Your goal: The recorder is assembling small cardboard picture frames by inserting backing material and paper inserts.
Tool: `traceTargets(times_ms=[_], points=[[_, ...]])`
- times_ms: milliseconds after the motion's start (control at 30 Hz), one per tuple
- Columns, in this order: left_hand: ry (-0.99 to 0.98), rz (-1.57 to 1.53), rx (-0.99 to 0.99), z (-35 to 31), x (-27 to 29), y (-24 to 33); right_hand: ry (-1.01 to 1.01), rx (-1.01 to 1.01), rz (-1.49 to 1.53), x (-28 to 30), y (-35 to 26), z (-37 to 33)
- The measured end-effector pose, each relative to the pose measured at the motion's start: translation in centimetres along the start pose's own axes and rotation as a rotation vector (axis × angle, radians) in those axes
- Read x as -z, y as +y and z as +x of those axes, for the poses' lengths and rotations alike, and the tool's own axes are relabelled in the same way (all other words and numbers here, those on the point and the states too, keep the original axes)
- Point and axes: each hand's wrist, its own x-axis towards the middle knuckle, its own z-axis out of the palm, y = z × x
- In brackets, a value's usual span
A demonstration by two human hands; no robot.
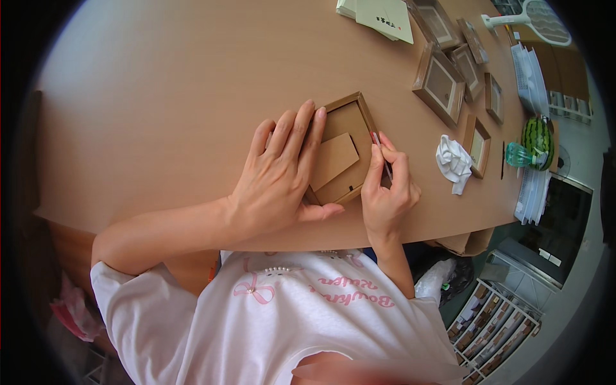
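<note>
A brown picture frame (367,110) lies tilted on the table before me, its backing side up. A flap-like tan card piece (338,158) shows on the backing board. My left hand (273,167) rests over the frame's left side with its fingers stretched out flat and its thumb by the near edge. At the right edge of the frame, my right hand (390,183) pinches a slim stick-like tool (387,168) between thumb and fingers. Its tip is close to the inner rim; whether it touches is too small to tell. The left side of the frame is hidden under my hand.
Several wooden frames (440,85) are piled at the far right. A crumpled white cloth (453,160) lies by another frame (477,145). Pale cards (385,19) sit at the far edge. Beyond are a watermelon (538,142), a green bottle (518,155) and white baskets (530,77).
</note>
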Motion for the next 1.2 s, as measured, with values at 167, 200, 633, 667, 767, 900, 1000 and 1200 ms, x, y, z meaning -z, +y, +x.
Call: traceTargets(times_ms=[167, 200, 633, 667, 767, 900, 1000, 1200], points=[[-0.014, -0.054, 0.0, 0.4, 0.8, -0.9, -0.026, -0.031, 0.115, 0.7, 0.5, 0.2], [-0.076, -0.239, -0.082, 1.4, 1.4, -1.7, -0.015, -0.09, 0.182, 2.2, 0.7, 0.8], [-0.162, -0.361, -0.205, 2.2, 2.3, -4.3, -0.355, 0.311, 0.324, 0.6, 3.1, 6.5], [-0.174, -0.373, -0.187, 2.1, 2.3, -4.3, -0.337, 0.296, 0.333, 0.4, 3.0, 6.4], [-0.175, -0.39, -0.168, 2.1, 2.0, -4.3, -0.321, 0.226, 0.417, -0.4, 2.6, 5.9], [-0.156, -0.39, -0.171, 2.1, 1.9, -4.3, -0.357, 0.146, 0.399, -0.4, 2.9, 5.3], [-0.137, -0.364, -0.183, 2.1, 1.6, -4.5, -0.324, 0.303, 0.367, -1.0, 3.4, 5.6], [-0.147, -0.337, -0.17, 2.0, 1.3, -4.4, -0.271, 0.341, 0.281, -1.0, 3.1, 5.2]])
